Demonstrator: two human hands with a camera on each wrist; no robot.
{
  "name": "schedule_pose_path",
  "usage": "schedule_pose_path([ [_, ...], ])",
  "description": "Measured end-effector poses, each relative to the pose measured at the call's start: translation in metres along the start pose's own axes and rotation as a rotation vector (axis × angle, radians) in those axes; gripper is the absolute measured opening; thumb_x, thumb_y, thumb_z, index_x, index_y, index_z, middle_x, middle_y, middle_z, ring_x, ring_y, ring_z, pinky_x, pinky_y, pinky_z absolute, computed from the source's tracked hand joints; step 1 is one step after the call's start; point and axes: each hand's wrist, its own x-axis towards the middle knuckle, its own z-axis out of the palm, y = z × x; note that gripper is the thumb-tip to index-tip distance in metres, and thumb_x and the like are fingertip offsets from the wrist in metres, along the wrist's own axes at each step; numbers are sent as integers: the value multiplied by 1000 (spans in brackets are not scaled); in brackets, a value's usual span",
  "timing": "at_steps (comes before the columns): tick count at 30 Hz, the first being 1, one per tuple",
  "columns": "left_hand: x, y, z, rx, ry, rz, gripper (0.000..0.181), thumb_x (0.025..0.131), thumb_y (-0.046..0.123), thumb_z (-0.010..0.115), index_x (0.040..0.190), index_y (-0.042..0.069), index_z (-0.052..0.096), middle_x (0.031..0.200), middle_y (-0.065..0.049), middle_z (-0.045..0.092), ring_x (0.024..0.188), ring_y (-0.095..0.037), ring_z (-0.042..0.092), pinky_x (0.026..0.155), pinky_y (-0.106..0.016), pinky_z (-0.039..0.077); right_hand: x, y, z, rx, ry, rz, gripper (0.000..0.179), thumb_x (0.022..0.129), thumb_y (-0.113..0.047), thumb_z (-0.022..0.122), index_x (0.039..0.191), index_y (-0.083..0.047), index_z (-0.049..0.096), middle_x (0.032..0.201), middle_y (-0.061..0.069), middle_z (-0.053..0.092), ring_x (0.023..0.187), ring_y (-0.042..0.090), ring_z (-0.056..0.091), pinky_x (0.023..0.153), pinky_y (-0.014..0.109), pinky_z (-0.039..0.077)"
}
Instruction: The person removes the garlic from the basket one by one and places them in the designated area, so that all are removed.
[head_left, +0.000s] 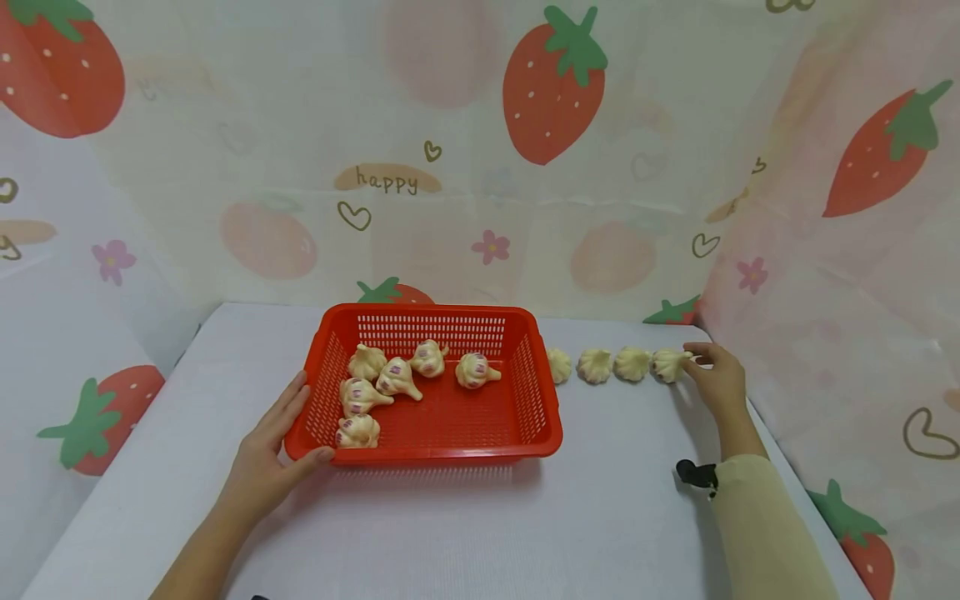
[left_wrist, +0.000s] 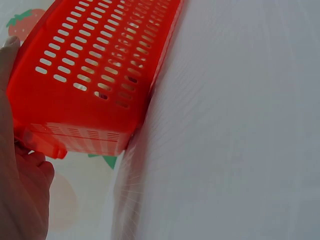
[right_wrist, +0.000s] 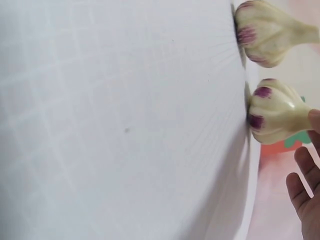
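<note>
A red plastic basket (head_left: 442, 455) with slotted walls stands on the white table, several garlic bulbs in it, mostly at its left side. My left hand (head_left: 258, 467) grips the basket's front left corner, thumb on the front rim and fingers along the left side. To the right of the basket, several more garlic bulbs stand in a row, stems up. My right hand (head_left: 717, 379) pinches the stem of the rightmost garlic bulb (head_left: 664, 365) between thumb and fingertips. In the right wrist view this bulb (right_wrist: 277, 112) sits with its base at the cloth, beside a neighbouring bulb (right_wrist: 270, 32).
White cloth (head_left: 450, 542) covers the table in front of the basket. A strawberry-printed curtain (head_left: 465, 150) hangs behind and at both sides. The basket's right wall partly hides the leftmost bulb (head_left: 558, 367) of the row.
</note>
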Motion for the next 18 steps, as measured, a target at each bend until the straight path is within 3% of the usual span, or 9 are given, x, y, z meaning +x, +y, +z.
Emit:
schedule_pose_path([
  [13,1,-2,1,7,1,1,96,80,28,88,160,18,36,168,6,29,155,-10,25,103,0,24,-8,-9,-4,54,56,38,35,96,-16,73,128,-2,69,128,20,67,116,34,60,83,18,40],
  [18,1,-1,0,9,0,-2,96,81,28,88,160,17,36,168,5,29,155,-13,26,103,0,24,-14,-17,-8,70,87,45,35,96,-17,72,128,-4,69,128,17,67,108,23,60,80,16,42],
])
